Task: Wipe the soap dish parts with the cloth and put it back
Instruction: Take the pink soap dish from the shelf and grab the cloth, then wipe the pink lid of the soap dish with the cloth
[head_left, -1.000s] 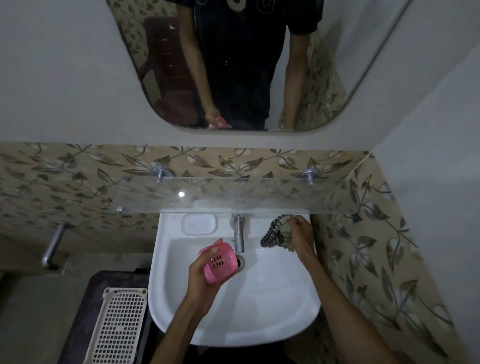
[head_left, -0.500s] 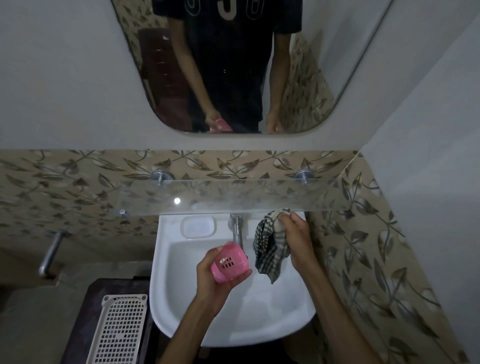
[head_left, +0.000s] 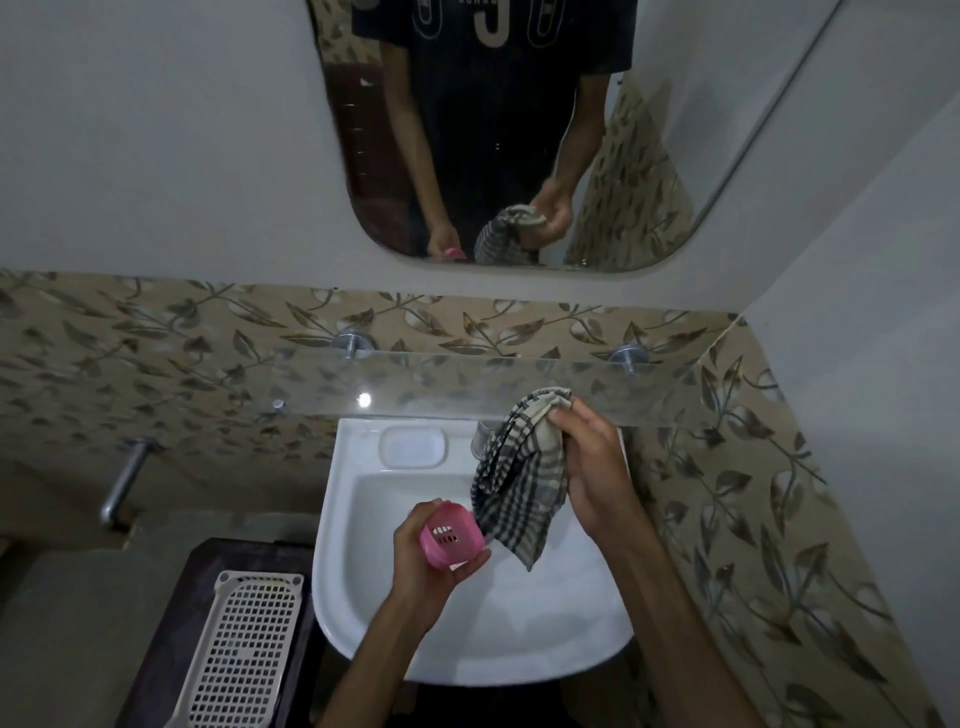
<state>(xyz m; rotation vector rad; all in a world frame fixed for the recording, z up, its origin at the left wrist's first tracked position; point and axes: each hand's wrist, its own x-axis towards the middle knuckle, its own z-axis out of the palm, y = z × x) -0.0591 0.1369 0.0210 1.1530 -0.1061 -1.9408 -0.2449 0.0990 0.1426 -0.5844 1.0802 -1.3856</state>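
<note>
On the far left, below the sink, a white perforated tray (head_left: 244, 654) lies on a dark stand; it takes no part in the work, but anything dropped on that side could land there or on the floor.

Over the white sink (head_left: 358, 597), the left hand (head_left: 426, 566) holds the pink soap dish (head_left: 451, 536). Its grip is closed around the dish, with the thumb on the near side and the fingers underneath. The dish is tilted, and its slotted face is turned toward the camera. If the plastic is wet, I think it may slip out when the cloth pushes against it, and it would fall into the basin.

Just to the right, the checked cloth (head_left: 524, 483) hangs from the right hand (head_left: 592, 462), whose grip is closed on its bunched upper part. The lower corner hangs free, just beside the dish. This loose end may drag in the basin and get wet, or it may catch on the tap (head_left: 482, 441) behind it.

The moulded soap recess (head_left: 413, 447) on the sink's rim is where the dish probably returns; if it is placed carelessly, it may slide off.
</note>
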